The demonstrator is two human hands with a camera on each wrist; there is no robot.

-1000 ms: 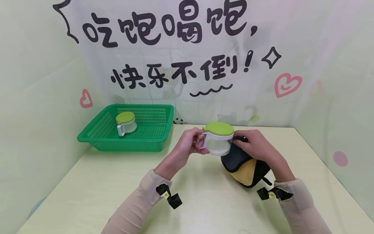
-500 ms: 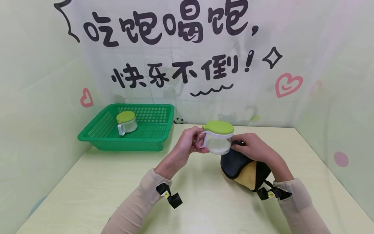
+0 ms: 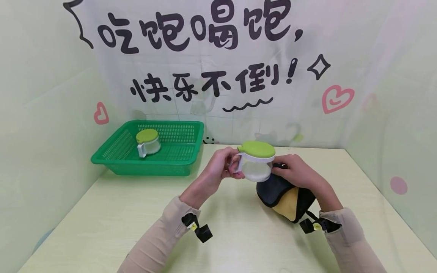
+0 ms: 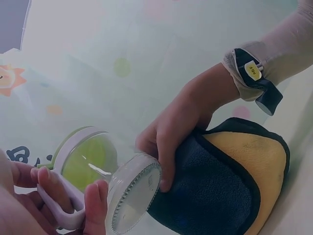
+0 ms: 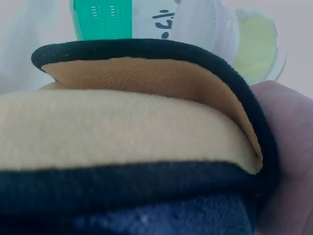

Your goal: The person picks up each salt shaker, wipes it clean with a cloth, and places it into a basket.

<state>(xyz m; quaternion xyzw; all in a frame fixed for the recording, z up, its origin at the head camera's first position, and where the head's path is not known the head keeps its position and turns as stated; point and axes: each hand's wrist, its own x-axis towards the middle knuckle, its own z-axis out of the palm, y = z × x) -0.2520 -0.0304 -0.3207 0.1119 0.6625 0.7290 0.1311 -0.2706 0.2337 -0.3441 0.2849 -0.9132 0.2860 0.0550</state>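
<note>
A glass seasoning jar [image 3: 255,170] with a lime-green lid and white handle is raised above the table in the head view. My left hand [image 3: 222,163] grips its handle, with fingers through and around the loop in the left wrist view. My right hand [image 3: 296,170] pinches a folded cleaning cloth [image 3: 286,203], dark navy on one face and tan on the other, edged in black. In the left wrist view the cloth [image 4: 215,191] meets the base of the jar [image 4: 134,191], right at the right fingertips. Folded layers of the cloth [image 5: 122,127] fill most of the right wrist view.
A green plastic basket [image 3: 146,169] stands at the back left of the pale wooden table [image 3: 225,242]. Inside it sits a similar jar [image 3: 149,146] with a green lid. A printed white backdrop [image 3: 218,125] closes off the table's back.
The right hand has dropped slightly along the jar's side, and the hanging cloth has shifted and refolded a little. The left hand keeps its hold on the jar, nearly still.
</note>
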